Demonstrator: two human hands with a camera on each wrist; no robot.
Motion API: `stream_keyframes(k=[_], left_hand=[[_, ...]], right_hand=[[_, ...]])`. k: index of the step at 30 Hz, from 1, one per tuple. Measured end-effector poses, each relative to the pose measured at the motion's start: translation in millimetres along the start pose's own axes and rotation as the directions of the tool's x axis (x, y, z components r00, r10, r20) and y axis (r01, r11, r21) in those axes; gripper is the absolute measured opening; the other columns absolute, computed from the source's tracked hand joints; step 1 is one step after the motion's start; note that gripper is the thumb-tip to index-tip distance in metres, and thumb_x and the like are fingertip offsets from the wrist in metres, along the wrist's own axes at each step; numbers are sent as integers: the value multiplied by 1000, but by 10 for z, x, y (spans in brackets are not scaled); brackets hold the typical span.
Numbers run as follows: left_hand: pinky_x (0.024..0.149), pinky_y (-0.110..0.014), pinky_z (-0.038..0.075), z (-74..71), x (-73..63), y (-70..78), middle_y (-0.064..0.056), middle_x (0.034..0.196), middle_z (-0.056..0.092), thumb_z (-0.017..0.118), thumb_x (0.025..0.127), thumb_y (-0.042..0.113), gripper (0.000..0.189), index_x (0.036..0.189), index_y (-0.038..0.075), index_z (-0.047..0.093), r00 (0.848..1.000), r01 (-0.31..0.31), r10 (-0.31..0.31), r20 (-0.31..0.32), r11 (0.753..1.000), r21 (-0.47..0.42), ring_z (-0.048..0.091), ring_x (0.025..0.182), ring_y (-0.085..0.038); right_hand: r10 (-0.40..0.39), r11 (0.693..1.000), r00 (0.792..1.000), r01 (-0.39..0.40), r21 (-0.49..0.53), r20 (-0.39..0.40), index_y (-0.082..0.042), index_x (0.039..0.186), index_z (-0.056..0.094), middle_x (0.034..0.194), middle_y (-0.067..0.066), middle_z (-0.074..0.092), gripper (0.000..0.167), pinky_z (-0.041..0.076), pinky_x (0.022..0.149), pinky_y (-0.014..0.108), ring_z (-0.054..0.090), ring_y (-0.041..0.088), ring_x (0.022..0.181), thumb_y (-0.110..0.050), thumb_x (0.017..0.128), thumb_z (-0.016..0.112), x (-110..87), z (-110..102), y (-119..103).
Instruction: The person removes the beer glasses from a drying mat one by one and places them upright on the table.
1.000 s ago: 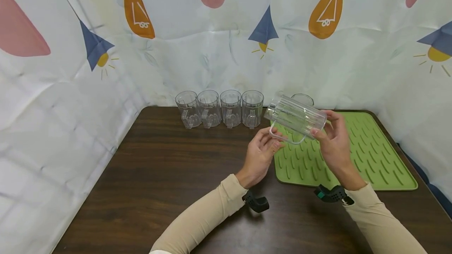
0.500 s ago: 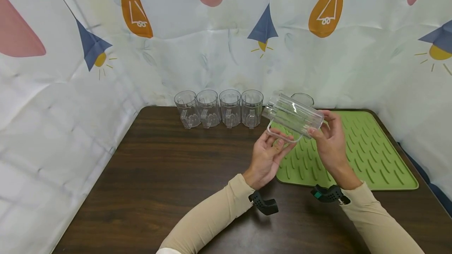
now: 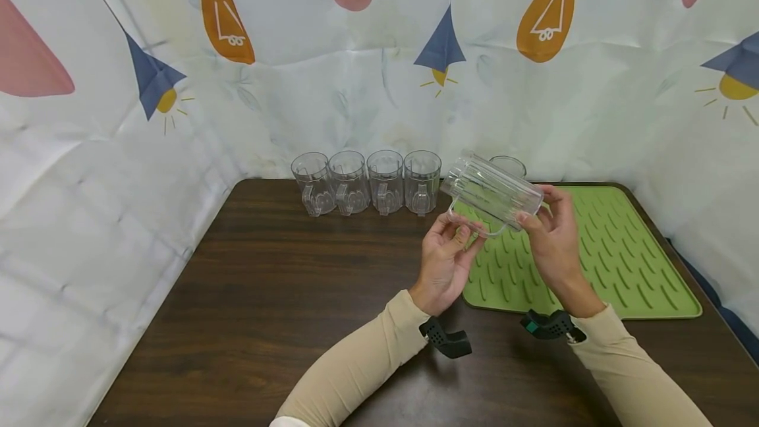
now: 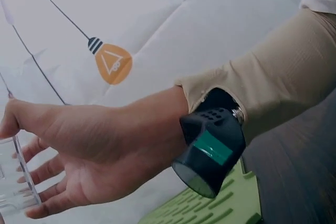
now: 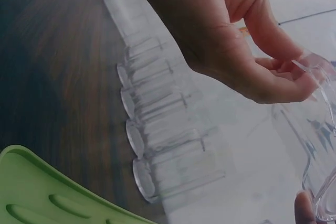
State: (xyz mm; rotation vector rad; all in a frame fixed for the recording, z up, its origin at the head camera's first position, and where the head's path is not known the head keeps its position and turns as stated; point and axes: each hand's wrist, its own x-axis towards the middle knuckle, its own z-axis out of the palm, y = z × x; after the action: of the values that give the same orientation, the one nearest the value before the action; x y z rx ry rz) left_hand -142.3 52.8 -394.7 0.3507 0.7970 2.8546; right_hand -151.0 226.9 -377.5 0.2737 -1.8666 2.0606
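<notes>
A clear plastic mug (image 3: 495,190) is held in the air between both hands, tilted nearly onto its side, above the left part of the green mat. My left hand (image 3: 443,265) pinches its handle between thumb and fingers. My right hand (image 3: 556,242) grips the right end of the mug's body, thumb in front. In the left wrist view, the left hand (image 4: 100,156) has a clear edge of the mug (image 4: 26,169) between thumb and fingers. The right wrist view has the right hand (image 5: 236,45) on the mug (image 5: 320,145), which is partly cut off.
Several clear mugs (image 3: 385,183) stand upright in a row along the back of the dark wooden table (image 3: 284,308). Another mug's rim (image 3: 508,165) shows behind the held mug. A ribbed green mat (image 3: 628,256) lies on the right. Printed cloth (image 3: 356,97) hangs behind.
My left hand has shifted slightly right and its fingers have changed position along the handle. The held mug has moved slightly left. My right hand keeps its hold.
</notes>
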Motion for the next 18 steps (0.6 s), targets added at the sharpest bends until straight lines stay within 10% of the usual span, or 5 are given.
stream_keyframes(k=[18], left_hand=[[94, -27, 60, 66, 0, 48, 8, 100, 64, 69, 91, 18, 12, 99, 21, 61, 999, -52, 52, 9, 998, -40, 67, 95, -8]], right_hand=[[-25, 999, 997, 26, -25, 71, -13, 154, 41, 146, -1, 45, 50, 46, 103, 12, 50, 11, 131, -14, 105, 48, 2, -69, -83]])
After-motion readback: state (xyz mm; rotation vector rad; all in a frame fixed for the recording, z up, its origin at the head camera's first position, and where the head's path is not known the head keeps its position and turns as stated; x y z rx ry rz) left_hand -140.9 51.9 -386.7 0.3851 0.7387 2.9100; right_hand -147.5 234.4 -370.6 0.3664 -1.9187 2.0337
